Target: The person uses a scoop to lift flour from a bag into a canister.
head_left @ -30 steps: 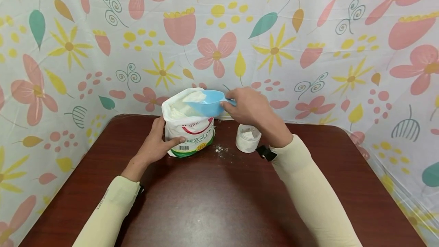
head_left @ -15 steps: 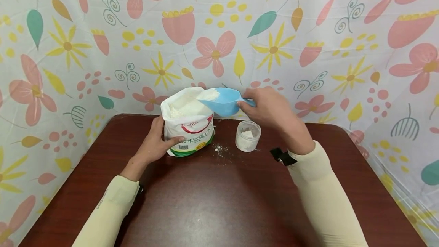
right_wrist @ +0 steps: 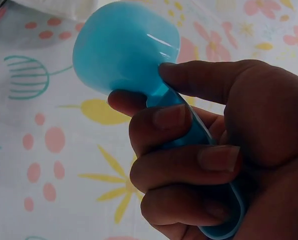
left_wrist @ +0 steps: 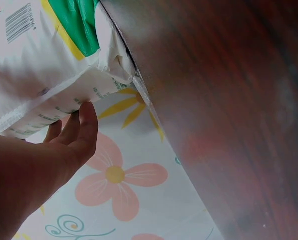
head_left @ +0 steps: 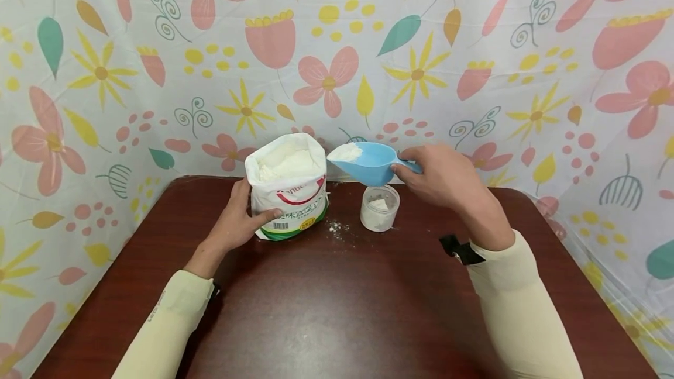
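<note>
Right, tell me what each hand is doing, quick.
Left hand: holding the bag.
Right hand: closed round the scoop, which has powder in it.

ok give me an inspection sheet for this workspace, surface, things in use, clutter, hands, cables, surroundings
Surface: dark brown table, white specks scattered between bag and jar.
Things in use: bag open, white powder inside; blue scoop raised, powder toward its tip; clear jar upright, lidless, partly filled.
Clutter: nothing seen beyond the specks.
Hands: left hand holds the bag's side; right hand grips the scoop's handle.
Cables: nothing seen.
Surroundings: floral backdrop behind the table.
</note>
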Demonstrator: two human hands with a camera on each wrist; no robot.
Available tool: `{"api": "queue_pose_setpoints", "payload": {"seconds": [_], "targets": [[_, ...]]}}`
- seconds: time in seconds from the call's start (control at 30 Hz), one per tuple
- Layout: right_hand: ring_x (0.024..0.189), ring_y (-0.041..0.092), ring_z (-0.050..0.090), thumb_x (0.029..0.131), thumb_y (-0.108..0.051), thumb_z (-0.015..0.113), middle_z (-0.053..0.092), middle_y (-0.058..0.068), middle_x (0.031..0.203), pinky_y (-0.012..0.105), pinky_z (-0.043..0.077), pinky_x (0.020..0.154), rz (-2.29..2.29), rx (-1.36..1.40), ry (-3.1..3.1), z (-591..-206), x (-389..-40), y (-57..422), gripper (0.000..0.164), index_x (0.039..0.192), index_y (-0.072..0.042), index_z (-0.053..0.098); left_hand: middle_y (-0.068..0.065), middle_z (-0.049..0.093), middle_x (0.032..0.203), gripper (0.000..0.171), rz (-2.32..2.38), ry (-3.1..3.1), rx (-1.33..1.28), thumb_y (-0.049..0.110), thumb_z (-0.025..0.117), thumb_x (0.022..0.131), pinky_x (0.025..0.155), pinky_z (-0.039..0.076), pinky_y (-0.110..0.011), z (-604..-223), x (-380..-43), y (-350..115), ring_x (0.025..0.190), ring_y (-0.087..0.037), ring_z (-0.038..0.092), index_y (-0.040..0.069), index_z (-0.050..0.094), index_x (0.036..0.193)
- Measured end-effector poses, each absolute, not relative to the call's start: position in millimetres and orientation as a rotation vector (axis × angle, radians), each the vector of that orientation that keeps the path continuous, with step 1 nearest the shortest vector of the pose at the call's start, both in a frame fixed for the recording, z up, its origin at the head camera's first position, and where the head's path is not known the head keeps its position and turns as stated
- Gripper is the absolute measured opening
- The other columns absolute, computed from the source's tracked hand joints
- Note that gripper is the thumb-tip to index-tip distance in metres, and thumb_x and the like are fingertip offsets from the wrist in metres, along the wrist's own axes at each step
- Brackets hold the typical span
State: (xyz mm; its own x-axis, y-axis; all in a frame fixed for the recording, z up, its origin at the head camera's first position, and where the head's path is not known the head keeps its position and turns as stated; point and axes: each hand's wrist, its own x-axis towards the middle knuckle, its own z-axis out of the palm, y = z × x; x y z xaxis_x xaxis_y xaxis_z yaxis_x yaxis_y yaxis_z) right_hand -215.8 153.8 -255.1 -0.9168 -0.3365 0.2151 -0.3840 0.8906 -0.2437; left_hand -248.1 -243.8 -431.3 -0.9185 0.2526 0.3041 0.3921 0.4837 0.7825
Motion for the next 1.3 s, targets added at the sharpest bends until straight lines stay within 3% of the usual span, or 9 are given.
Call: {"api": "queue_pose_setpoints", "payload": {"seconds": [0.23,0.37,0.5,0.6,0.7,0.77,0.87,1.03,1.3], "targets": [[0.066,0.021,0.048,0.104,-0.031,0.066,0.043,0.000,0.064,0.038,0.037,0.060,0.432,0.523,-2.887,-257.9,-206.1,169.8,0.025,0.082,-0.019,0.064,-0.003,0.034,0.152,0.105,-1.466,-2.555,-0.574,0.032,0.087,0.090,0.111,0.041,-0.062,-430.5,-245.9,-244.1,0.138,-0.022,0.030,0.044,0.017,0.167],[0.068,0.021,0.052,0.105,-0.030,0.066,0.054,-0.002,0.067,0.039,0.040,0.066,0.443,0.541,-2.882,-259.7,-201.2,178.1,0.015,0.103,-0.019,0.075,-0.005,0.036,0.151,0.102,-1.476,-2.530,-0.613,0.028,0.088,0.090,0.110,0.042,-0.062,-430.9,-245.5,-244.9,0.139,-0.023,0.033,0.038,0.021,0.167],[0.074,0.022,0.056,0.104,-0.030,0.067,0.062,-0.002,0.073,0.040,0.042,0.068,0.436,0.537,-2.869,-262.7,-197.4,185.0,0.024,0.123,-0.019,0.076,-0.003,0.037,0.152,0.099,-1.458,-2.549,-0.584,0.029,0.088,0.090,0.112,0.039,-0.062,-432.0,-243.5,-247.7,0.140,-0.023,0.033,0.037,0.025,0.165],[0.069,0.021,0.051,0.104,-0.031,0.068,0.051,-0.002,0.067,0.039,0.039,0.065,0.418,0.519,-2.867,-265.7,-195.3,189.3,0.016,0.105,-0.017,0.076,-0.003,0.035,0.153,0.102,-1.449,-2.565,-0.560,0.029,0.088,0.090,0.113,0.036,-0.064,-432.3,-242.2,-249.5,0.140,-0.024,0.030,0.038,0.022,0.167],[0.064,0.019,0.043,0.103,-0.032,0.068,0.038,-0.001,0.062,0.038,0.036,0.061,0.416,0.495,-2.869,-269.0,-193.9,194.0,0.025,0.083,-0.017,0.067,-0.005,0.035,0.154,0.107,-1.467,-2.550,-0.567,0.024,0.089,0.089,0.114,0.033,-0.067,-429.2,-240.6,-248.1,0.140,-0.027,0.029,0.036,0.018,0.169],[0.064,0.019,0.042,0.103,-0.031,0.069,0.037,-0.001,0.063,0.037,0.035,0.061,0.423,0.483,-2.870,-271.6,-193.6,197.7,0.030,0.077,-0.017,0.062,-0.008,0.035,0.154,0.107,-1.475,-2.550,-0.572,0.020,0.088,0.090,0.114,0.033,-0.068,-420.8,-235.3,-244.4,0.140,-0.029,0.029,0.030,0.018,0.170],[0.065,0.019,0.044,0.102,-0.030,0.071,0.042,0.000,0.065,0.037,0.036,0.061,0.436,0.480,-2.870,-275.4,-193.2,204.1,0.029,0.077,-0.017,0.063,-0.013,0.034,0.154,0.106,-1.487,-2.572,-0.554,0.016,0.087,0.091,0.115,0.033,-0.070,-407.4,-226.0,-238.9,0.140,-0.033,0.029,0.023,0.017,0.170],[0.060,0.017,0.041,0.103,-0.030,0.070,0.039,-0.001,0.062,0.037,0.034,0.060,0.417,0.486,-2.861,-281.2,-193.2,215.8,0.035,0.074,-0.017,0.057,-0.013,0.034,0.153,0.106,-1.480,-2.579,-0.550,0.016,0.086,0.092,0.114,0.034,-0.070,-402.2,-224.1,-236.1,0.140,-0.032,0.029,0.024,0.016,0.170],[0.059,0.017,0.039,0.102,-0.031,0.071,0.036,-0.003,0.061,0.036,0.033,0.060,0.402,0.431,-2.903,-286.6,-192.5,231.1,0.033,0.074,-0.018,0.058,-0.008,0.033,0.155,0.108,-1.458,-2.571,-0.546,0.026,0.089,0.090,0.112,0.037,-0.068,-427.2,-246.0,-240.7,0.140,-0.028,0.029,0.037,0.016,0.169]]}}
